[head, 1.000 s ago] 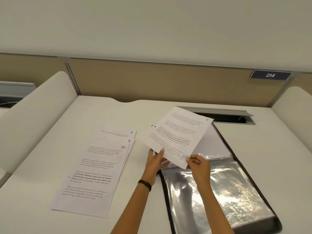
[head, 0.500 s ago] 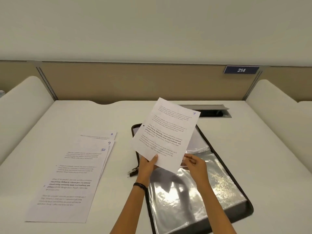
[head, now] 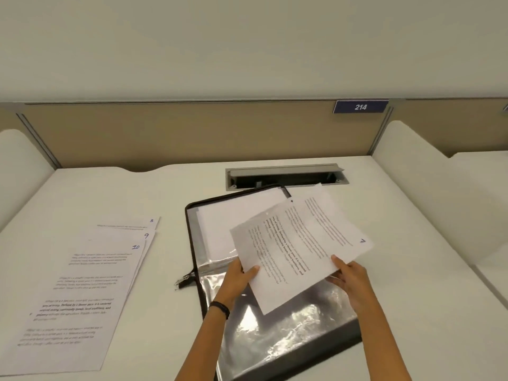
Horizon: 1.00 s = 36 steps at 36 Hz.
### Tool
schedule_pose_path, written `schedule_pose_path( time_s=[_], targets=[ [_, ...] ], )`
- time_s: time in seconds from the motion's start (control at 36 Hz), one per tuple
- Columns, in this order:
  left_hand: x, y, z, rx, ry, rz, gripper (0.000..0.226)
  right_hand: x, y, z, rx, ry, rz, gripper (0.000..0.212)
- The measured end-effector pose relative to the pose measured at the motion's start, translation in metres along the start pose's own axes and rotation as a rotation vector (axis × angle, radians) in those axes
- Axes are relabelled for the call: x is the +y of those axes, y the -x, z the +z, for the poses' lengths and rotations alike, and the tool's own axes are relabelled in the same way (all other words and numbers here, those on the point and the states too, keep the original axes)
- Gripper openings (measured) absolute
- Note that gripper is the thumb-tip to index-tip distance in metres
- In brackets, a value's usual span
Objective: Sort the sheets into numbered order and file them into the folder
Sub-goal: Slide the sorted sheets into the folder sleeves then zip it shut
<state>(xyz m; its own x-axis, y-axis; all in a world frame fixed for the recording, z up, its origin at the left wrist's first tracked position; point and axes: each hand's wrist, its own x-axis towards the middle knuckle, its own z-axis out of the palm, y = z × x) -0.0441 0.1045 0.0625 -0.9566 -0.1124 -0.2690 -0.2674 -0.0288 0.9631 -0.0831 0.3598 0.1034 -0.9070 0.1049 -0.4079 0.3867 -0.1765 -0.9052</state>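
Since half a second ago, sheet 7 (head: pixel 299 248) has swung from nearly upright to a low, turned slant over the open folder (head: pixel 288 325), its handwritten number now at the right. It looks light and limp, a single page that would sag or crease if pinched hard, so the near edge, held at two spread points, seems the sensible place to take it. Left hand (head: pixel 237 279) grips the near left edge, thumb on top, fingers (head: pixel 254 268) closed onto the paper. Right hand (head: pixel 349 279) holds the near right edge, thumb above and fingers tucked beneath. Glossy plastic sleeves in the folder look slippery and floppy. Sheets 8, 9 and 10 (head: pixel 90 284) lie fanned on the tabletop (head: pixel 137 188) to the left, well apart.
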Motion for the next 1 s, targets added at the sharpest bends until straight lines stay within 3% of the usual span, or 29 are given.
schedule_pose_path(
  time_s=[0.19,0.31,0.47,0.64,0.78,0.89,1.0],
  targets=[
    [0.004,-0.004,0.034,0.016,0.003,0.008,0.015,-0.008,-0.013,-0.042,0.083,0.085,-0.05,0.03],
    [0.0,-0.008,0.062,0.087,0.002,0.004,0.024,-0.012,-0.018,-0.058,0.176,0.043,-0.141,0.033],
    [-0.014,-0.02,0.099,0.058,-0.23,0.143,0.019,-0.018,-0.026,-0.078,0.41,-0.09,-0.23,0.035],
    [-0.035,-0.035,0.141,-0.075,-0.618,0.242,0.051,-0.022,-0.029,-0.1,0.525,-0.173,-0.276,0.043],
    [-0.048,-0.048,0.171,-0.077,-0.873,0.264,0.075,-0.02,-0.034,-0.116,0.533,-0.186,-0.263,0.045],
    [-0.056,-0.049,0.184,-0.019,-0.951,0.265,0.121,-0.016,-0.036,-0.124,0.523,-0.192,-0.258,0.046],
    [-0.064,-0.052,0.187,-0.007,-1.035,0.255,0.11,-0.015,-0.038,-0.132,0.516,-0.208,-0.262,0.047]
  ],
)
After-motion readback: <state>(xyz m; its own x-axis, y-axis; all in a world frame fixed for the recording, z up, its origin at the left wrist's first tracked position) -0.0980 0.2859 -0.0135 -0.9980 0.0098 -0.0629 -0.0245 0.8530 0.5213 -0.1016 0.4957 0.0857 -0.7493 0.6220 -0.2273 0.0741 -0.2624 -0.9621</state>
